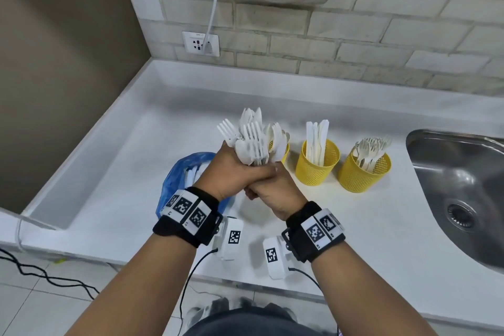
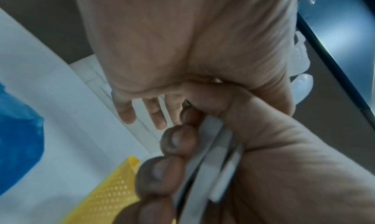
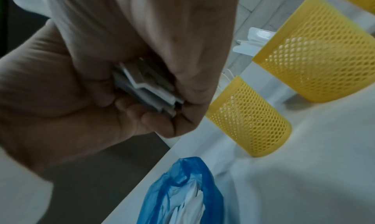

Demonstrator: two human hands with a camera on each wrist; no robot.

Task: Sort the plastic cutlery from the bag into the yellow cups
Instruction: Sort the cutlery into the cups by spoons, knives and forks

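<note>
Both hands clasp one mixed bundle of white cutlery [image 1: 252,136] over the counter [image 1: 354,215].
Left hand [image 1: 231,172] and right hand [image 1: 272,188] curl tight round the handles. Three yellow cups: knives cup [image 1: 316,162], forks cup [image 1: 364,169], third cup [image 1: 285,151] mostly hidden behind the bundle. One blue bag [image 1: 180,172] near-left, partly covered by the left wrist; sink [image 1: 463,188] far right, cut off.

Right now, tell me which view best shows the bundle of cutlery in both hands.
Head view: the cutlery bundle fans out above the left hand and right hand, forks and spoons distinct. The wrist views show only handle ends and some blurred tips.
</note>
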